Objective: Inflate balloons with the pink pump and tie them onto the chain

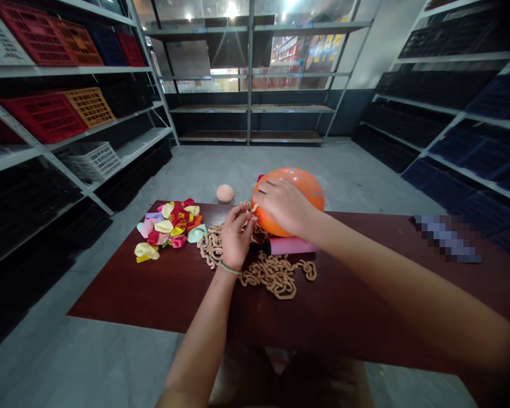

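- Metal shelving (249, 73) runs along both sides and the far end of a storeroom with a grey concrete floor (187, 175), holding red and orange plastic crates (42, 34) at upper left and dark crates (454, 164) at right.
- Dark red table top (153, 300) fills the lower middle of the frame.
- Right hand (284, 205) lies spread over the top of an inflated orange balloon (287, 201), palm and fingers pressing down on it.
- Left hand (236, 238) has its fingers bunched at the balloon's left edge, seemingly pinching near the neck; the exact hold is hard to tell.
- Balloon sits at the table's far edge, above a pink cylinder (289, 246).
- Tan knotted chain (276, 277) sprawls under both hands.
- Deflated multicoloured balloons (168, 226) lie in a heap left of the left hand.
- Peach balloon (225, 193) sits just past the far edge.
- Pixelated patch (448, 239) covers something at the table's right.
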The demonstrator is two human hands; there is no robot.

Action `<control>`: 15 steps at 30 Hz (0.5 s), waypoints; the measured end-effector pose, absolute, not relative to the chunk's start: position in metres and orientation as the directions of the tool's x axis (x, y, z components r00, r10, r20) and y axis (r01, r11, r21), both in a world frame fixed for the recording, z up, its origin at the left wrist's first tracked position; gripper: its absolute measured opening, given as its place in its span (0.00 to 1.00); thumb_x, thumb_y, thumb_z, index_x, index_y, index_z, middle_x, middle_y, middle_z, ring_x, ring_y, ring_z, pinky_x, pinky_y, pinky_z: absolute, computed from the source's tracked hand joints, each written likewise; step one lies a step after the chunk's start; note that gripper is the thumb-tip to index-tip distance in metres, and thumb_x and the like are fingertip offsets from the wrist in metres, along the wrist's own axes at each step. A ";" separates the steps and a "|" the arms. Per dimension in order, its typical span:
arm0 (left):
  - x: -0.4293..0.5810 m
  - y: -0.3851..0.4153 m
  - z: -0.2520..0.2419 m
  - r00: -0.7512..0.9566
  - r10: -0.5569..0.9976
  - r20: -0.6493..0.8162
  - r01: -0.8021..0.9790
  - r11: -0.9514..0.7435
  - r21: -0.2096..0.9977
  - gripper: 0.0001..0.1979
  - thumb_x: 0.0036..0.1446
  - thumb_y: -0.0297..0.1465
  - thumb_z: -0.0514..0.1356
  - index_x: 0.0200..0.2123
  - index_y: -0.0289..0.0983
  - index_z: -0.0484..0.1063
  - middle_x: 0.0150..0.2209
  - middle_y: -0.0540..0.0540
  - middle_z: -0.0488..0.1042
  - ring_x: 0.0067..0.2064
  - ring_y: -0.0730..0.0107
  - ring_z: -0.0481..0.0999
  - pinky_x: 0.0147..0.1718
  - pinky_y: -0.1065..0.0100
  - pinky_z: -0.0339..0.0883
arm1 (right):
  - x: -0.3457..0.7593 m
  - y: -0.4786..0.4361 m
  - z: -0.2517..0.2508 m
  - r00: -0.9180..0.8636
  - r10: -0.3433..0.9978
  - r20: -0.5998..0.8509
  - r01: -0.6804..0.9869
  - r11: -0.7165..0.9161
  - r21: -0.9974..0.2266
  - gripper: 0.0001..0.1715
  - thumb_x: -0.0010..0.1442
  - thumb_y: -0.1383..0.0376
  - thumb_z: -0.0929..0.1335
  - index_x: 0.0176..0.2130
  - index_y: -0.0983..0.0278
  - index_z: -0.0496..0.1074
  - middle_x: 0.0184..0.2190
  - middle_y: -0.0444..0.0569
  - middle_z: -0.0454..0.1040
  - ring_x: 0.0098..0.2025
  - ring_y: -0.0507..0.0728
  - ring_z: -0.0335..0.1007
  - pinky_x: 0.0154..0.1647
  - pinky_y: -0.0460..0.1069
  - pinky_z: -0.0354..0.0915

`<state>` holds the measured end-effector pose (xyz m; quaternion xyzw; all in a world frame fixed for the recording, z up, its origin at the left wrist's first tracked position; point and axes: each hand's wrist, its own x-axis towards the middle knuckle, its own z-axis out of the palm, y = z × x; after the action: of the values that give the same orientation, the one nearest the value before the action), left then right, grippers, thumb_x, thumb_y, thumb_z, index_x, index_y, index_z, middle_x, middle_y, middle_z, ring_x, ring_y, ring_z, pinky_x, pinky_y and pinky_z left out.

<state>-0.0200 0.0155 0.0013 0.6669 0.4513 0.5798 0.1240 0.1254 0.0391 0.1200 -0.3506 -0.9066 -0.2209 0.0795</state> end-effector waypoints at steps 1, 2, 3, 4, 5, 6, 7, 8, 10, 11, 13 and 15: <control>-0.020 0.015 0.002 -0.071 0.756 0.651 0.449 -0.558 0.697 0.08 0.63 0.33 0.58 0.39 0.40 0.78 0.50 0.41 0.73 0.54 0.60 0.72 0.57 0.56 0.64 | 0.125 0.038 0.119 -0.742 0.603 0.293 0.670 0.658 0.344 0.10 0.65 0.70 0.63 0.41 0.67 0.74 0.40 0.53 0.75 0.43 0.59 0.65 0.41 0.51 0.54; -0.020 0.015 0.003 -0.065 0.763 0.643 0.443 -0.555 0.704 0.08 0.63 0.33 0.58 0.38 0.40 0.78 0.48 0.41 0.74 0.53 0.60 0.72 0.56 0.57 0.64 | 0.124 0.037 0.117 -0.741 0.608 0.285 0.671 0.658 0.343 0.10 0.65 0.69 0.63 0.41 0.67 0.75 0.39 0.53 0.75 0.43 0.59 0.65 0.41 0.51 0.53; -0.020 0.015 0.003 -0.059 0.769 0.636 0.436 -0.553 0.710 0.08 0.63 0.33 0.58 0.38 0.40 0.78 0.47 0.41 0.74 0.52 0.60 0.73 0.56 0.57 0.64 | 0.124 0.037 0.116 -0.741 0.611 0.276 0.670 0.657 0.344 0.10 0.65 0.69 0.63 0.40 0.67 0.75 0.39 0.53 0.75 0.43 0.59 0.64 0.41 0.51 0.53; -0.020 0.014 0.004 -0.055 0.774 0.631 0.428 -0.553 0.715 0.08 0.63 0.33 0.58 0.38 0.40 0.78 0.46 0.42 0.75 0.51 0.60 0.73 0.55 0.58 0.65 | 0.123 0.036 0.114 -0.743 0.613 0.270 0.669 0.656 0.349 0.10 0.65 0.69 0.63 0.40 0.67 0.75 0.39 0.53 0.75 0.43 0.59 0.64 0.41 0.52 0.52; -0.020 0.014 0.004 -0.051 0.779 0.625 0.415 -0.553 0.723 0.08 0.63 0.33 0.59 0.37 0.40 0.78 0.46 0.42 0.75 0.51 0.60 0.73 0.54 0.58 0.65 | 0.122 0.036 0.113 -0.745 0.613 0.264 0.666 0.655 0.357 0.10 0.65 0.69 0.64 0.40 0.66 0.75 0.39 0.53 0.75 0.43 0.59 0.64 0.41 0.52 0.52; -0.019 0.014 0.005 -0.048 0.785 0.617 0.398 -0.552 0.733 0.08 0.62 0.33 0.59 0.37 0.40 0.78 0.45 0.42 0.76 0.49 0.60 0.73 0.53 0.59 0.65 | 0.121 0.036 0.111 -0.748 0.611 0.260 0.662 0.654 0.367 0.10 0.65 0.69 0.64 0.39 0.66 0.75 0.39 0.53 0.75 0.43 0.59 0.64 0.40 0.52 0.51; -0.019 0.014 0.005 -0.046 0.795 0.605 0.379 -0.547 0.747 0.08 0.62 0.33 0.59 0.36 0.40 0.78 0.43 0.43 0.76 0.48 0.61 0.74 0.52 0.60 0.65 | 0.121 0.037 0.110 -0.752 0.606 0.259 0.657 0.654 0.376 0.10 0.65 0.69 0.64 0.39 0.66 0.75 0.39 0.52 0.75 0.44 0.60 0.64 0.41 0.52 0.51; -0.019 0.014 0.004 -0.048 0.806 0.590 0.359 -0.537 0.763 0.08 0.62 0.33 0.59 0.36 0.40 0.78 0.41 0.43 0.77 0.46 0.61 0.74 0.50 0.62 0.65 | 0.121 0.037 0.108 -0.755 0.601 0.263 0.653 0.653 0.382 0.10 0.65 0.69 0.64 0.38 0.65 0.75 0.39 0.52 0.75 0.44 0.60 0.64 0.41 0.52 0.51; -0.019 0.014 0.003 -0.073 0.833 0.548 0.334 -0.497 0.801 0.09 0.62 0.35 0.59 0.34 0.39 0.78 0.37 0.44 0.77 0.41 0.63 0.74 0.46 0.64 0.65 | 0.123 0.039 0.107 -0.758 0.587 0.285 0.651 0.652 0.389 0.10 0.65 0.70 0.64 0.37 0.65 0.76 0.39 0.52 0.75 0.44 0.60 0.63 0.42 0.52 0.52; -0.019 0.015 0.002 -0.092 0.846 0.525 0.328 -0.472 0.818 0.10 0.62 0.36 0.59 0.34 0.38 0.78 0.35 0.45 0.77 0.39 0.64 0.74 0.44 0.66 0.65 | 0.124 0.039 0.106 -0.760 0.578 0.298 0.650 0.653 0.390 0.10 0.65 0.70 0.64 0.38 0.66 0.76 0.39 0.53 0.75 0.44 0.60 0.63 0.43 0.53 0.52; -0.019 0.016 0.000 -0.124 0.867 0.482 0.317 -0.426 0.848 0.11 0.62 0.37 0.59 0.33 0.37 0.78 0.33 0.46 0.77 0.36 0.66 0.73 0.40 0.68 0.64 | 0.128 0.040 0.105 -0.768 0.556 0.319 0.641 0.667 0.380 0.11 0.65 0.71 0.63 0.38 0.66 0.75 0.39 0.53 0.74 0.44 0.59 0.63 0.44 0.53 0.53; -0.019 0.018 -0.003 -0.129 0.889 0.440 0.285 -0.392 0.875 0.13 0.62 0.39 0.59 0.34 0.36 0.78 0.33 0.46 0.77 0.35 0.67 0.73 0.39 0.69 0.64 | 0.131 0.041 0.104 -0.771 0.544 0.330 0.635 0.691 0.345 0.11 0.65 0.71 0.63 0.39 0.67 0.75 0.39 0.54 0.74 0.43 0.59 0.63 0.44 0.52 0.55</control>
<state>-0.0191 0.0178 -0.0026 0.6052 0.4848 0.5741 0.2628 0.1314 0.0412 0.1040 -0.3224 -0.9140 -0.2244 0.1015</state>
